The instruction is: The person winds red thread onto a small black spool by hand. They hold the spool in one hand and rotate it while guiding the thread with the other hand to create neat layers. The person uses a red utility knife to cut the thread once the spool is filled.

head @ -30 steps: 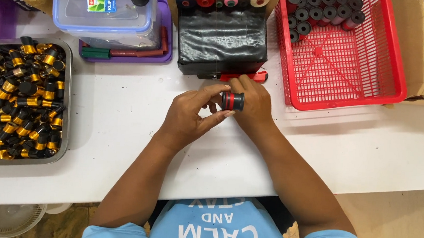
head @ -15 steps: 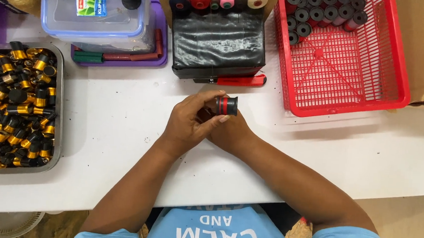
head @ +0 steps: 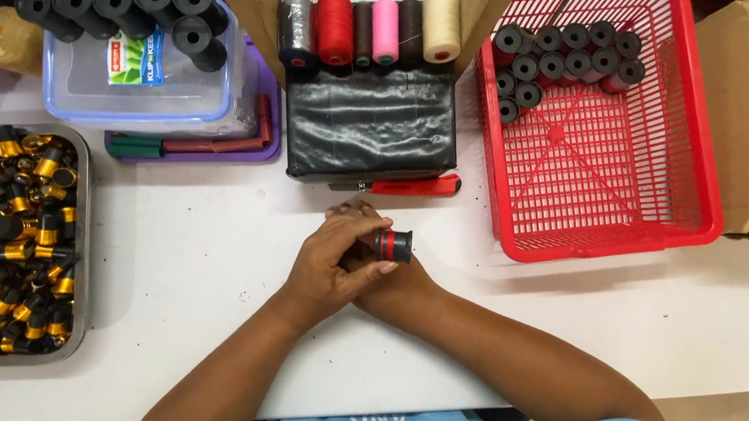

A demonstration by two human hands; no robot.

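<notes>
Both my hands meet over the white table (head: pixel 199 252), clasped around a small black bobbin with a red band (head: pixel 394 245). My left hand (head: pixel 332 264) lies on top, its fingers wrapped over the bobbin's left end. Under it, my right hand (head: pixel 383 280) is mostly hidden and supports the bobbin from below. The bobbin's right end sticks out free of both hands.
A metal tray (head: pixel 85 245) of black-and-gold parts sits at the left. A red basket (head: pixel 619 182) with several black bobbins stands at the right, beside a cardboard box (head: pixel 744 112). Behind my hands are thread cones (head: pixel 368 28), a black block (head: pixel 371 124) and a clear lidded tub (head: pixel 140 83).
My hands have stayed clasped on the bobbin and shifted slightly toward me on the table. The bobbin has turned a little in my fingers.
</notes>
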